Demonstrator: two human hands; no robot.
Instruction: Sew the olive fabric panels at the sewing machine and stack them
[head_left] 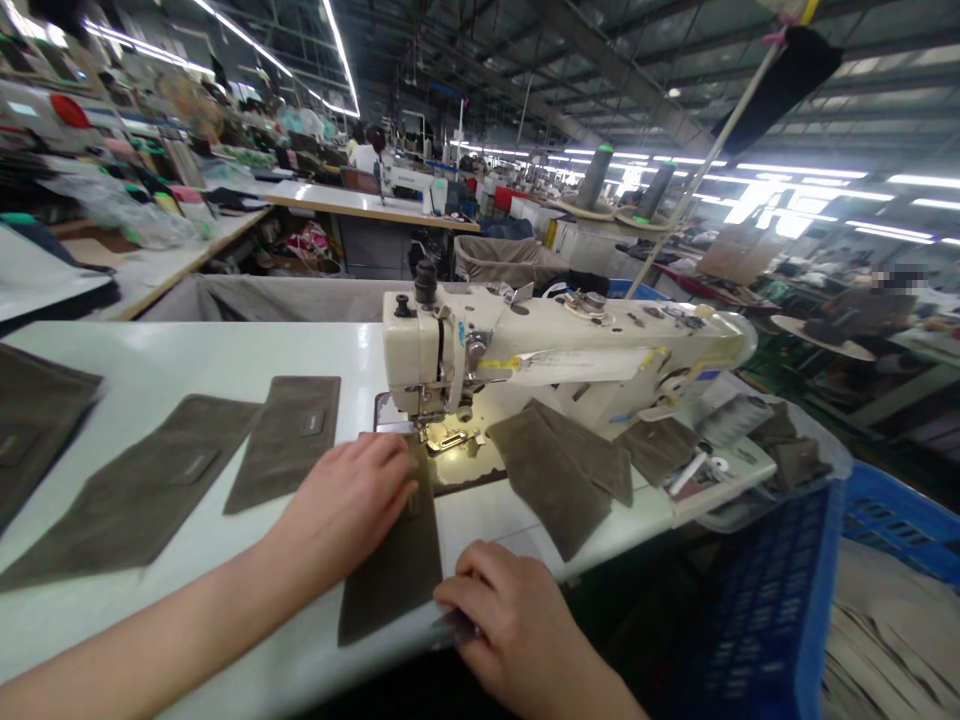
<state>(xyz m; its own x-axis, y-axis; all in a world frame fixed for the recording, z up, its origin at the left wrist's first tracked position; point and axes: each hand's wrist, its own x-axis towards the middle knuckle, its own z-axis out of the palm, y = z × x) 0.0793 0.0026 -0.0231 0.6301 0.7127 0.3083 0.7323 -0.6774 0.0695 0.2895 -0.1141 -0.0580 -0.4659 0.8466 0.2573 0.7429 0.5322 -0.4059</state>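
A cream sewing machine (555, 355) stands on a white table (187, 350). A long dark grey-brown fabric piece (394, 565) lies under its presser foot (448, 438) and runs toward me. My left hand (349, 505) rests flat on the piece's upper left part, fingers curled beside the foot. My right hand (517, 625) pinches the near end of the piece at the table's front edge.
Similar fabric pieces (289, 440) lie in a row to the left, and more pieces (559, 475) are stacked right of the needle. A blue plastic crate (757, 600) stands at the right. Other tables, machines and a distant person (366, 150) fill the hall.
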